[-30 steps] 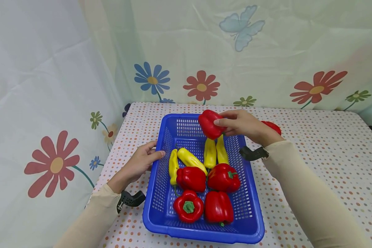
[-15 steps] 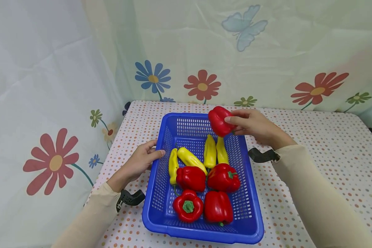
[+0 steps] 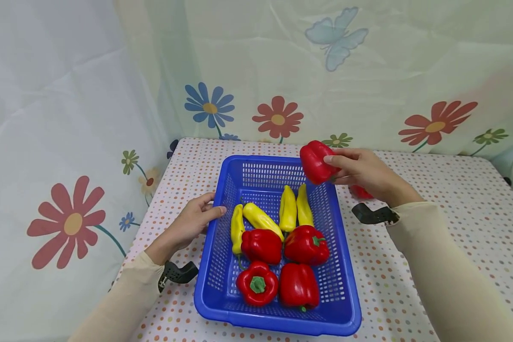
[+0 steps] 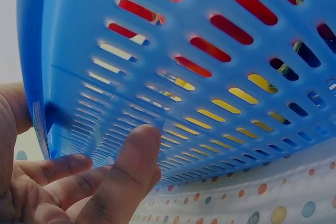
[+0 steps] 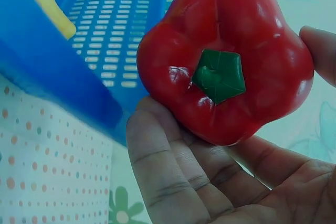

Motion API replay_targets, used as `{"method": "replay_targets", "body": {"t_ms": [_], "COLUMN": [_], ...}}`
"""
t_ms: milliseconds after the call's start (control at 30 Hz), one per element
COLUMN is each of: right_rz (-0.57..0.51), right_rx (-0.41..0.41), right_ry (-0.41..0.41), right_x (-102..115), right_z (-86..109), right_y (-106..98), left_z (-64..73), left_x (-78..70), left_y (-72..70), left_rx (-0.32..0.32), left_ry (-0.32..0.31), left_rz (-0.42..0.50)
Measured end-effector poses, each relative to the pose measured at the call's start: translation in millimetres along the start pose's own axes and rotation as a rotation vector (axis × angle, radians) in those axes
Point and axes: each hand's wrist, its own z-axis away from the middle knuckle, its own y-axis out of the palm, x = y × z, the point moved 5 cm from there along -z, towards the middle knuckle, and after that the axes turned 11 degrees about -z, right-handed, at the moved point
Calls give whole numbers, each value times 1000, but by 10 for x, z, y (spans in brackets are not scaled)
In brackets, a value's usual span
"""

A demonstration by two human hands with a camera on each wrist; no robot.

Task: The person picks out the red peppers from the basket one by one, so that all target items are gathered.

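My right hand point(image 3: 363, 170) holds a red bell pepper point(image 3: 318, 162) over the far right corner of the blue basket point(image 3: 213, 311). In the right wrist view the pepper's green stem end point(image 5: 219, 76) faces the camera, with fingers and thumb around its sides. My left hand point(image 3: 193, 219) grips the basket's left rim, thumb over the edge and fingers on the outer wall, as the left wrist view shows. Inside the basket, several red bell peppers point(image 3: 299, 285) lie at the near end. Several long yellow peppers point(image 3: 288, 209) lie beyond them.
Another red item point(image 3: 361, 192) rests on the table right of the basket, partly hidden by my right hand. A dotted cloth point(image 3: 449, 213) covers the table. Flowered curtains point(image 3: 248, 61) hang behind it and on the left.
My right hand has carried the red bell pepper rightward and slightly up, from over the basket's far end to its far right corner. The left hand has stayed at the rim.
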Motion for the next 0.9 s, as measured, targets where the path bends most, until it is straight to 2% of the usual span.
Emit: {"method": "replay_targets", "body": {"t_ms": [400, 633, 900], "right_rz": [-57, -120, -121], "right_rx": [-56, -84, -134], "right_ry": [32, 48, 60], "right_x": [-131, -281, -473], "right_z": [52, 86, 140], "right_y": [-282, -483, -697], "left_z": [-4, 3, 6], "left_x": [11, 20, 19], "left_y": [0, -9, 0], "left_rx": [6, -10, -13], "left_ry": [12, 1, 1], "left_rz": [11, 4, -6]}}
